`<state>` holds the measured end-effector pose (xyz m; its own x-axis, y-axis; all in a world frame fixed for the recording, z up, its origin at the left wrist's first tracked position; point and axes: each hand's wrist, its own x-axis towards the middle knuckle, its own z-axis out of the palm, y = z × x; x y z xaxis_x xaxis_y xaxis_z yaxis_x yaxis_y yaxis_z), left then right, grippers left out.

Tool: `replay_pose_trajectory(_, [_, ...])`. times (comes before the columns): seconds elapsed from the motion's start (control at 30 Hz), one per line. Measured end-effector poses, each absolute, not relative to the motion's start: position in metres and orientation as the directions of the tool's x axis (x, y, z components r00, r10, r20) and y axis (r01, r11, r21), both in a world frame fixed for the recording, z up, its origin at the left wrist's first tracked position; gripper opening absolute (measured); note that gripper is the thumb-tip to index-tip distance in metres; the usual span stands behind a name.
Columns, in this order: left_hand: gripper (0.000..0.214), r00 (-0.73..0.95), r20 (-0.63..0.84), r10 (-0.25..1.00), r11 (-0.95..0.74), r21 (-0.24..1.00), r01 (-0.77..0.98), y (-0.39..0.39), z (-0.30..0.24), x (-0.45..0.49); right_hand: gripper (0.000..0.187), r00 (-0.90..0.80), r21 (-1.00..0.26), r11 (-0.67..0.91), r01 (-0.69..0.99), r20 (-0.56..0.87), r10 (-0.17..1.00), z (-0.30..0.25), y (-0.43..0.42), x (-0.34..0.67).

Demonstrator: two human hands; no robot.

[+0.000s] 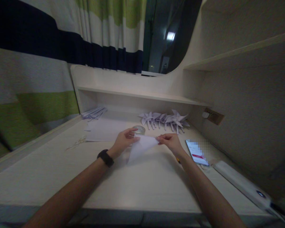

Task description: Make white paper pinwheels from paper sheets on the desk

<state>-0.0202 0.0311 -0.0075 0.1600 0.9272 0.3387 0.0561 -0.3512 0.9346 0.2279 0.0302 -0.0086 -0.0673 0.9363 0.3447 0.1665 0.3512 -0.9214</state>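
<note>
Both my hands hold a white sheet of paper (140, 147) folded into a triangle, just above the pale desk (61, 177). My left hand (124, 140), with a black band on its wrist, pinches the sheet's upper left corner. My right hand (170, 141) pinches the upper right corner. The triangle's point hangs down toward me.
Several folded paper pinwheels (165, 119) lie at the back of the desk. A roll of clear tape (139, 129) sits behind my left hand. Loose white sheets (102, 131), scissors (77, 143) and paper strips (93, 113) lie to the left. A lit phone (196, 152) and a power strip (239, 180) lie to the right.
</note>
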Motion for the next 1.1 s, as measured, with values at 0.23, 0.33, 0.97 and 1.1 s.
replay_pose_trajectory(0.23, [0.034, 0.047, 0.343, 0.938, -0.344, 0.939, 0.025, 0.025, -0.01, -0.012, 0.05, -0.018, -0.923, 0.193, -0.333, 0.211, 0.977, -0.012, 0.022, 0.208])
replay_pose_trajectory(0.33, [0.034, 0.022, 0.333, 0.943, -0.333, 0.943, -0.021, 0.022, -0.013, -0.006, 0.047, -0.148, -0.898, 0.018, -0.439, 0.092, 0.985, -0.02, 0.015, 0.191])
replay_pose_trajectory(0.97, [0.025, -0.017, 0.301, 0.954, -0.301, 0.95, -0.082, 0.007, -0.019, 0.012, 0.042, 0.069, -0.878, 0.146, -0.455, 0.129, 0.989, -0.026, 0.006, 0.17])
replay_pose_trajectory(1.1, [0.021, -0.019, 0.294, 0.956, -0.295, 0.953, -0.075, 0.007, -0.019, 0.013, 0.04, 0.05, -0.869, 0.139, -0.475, 0.131, 0.99, -0.026, 0.006, 0.17])
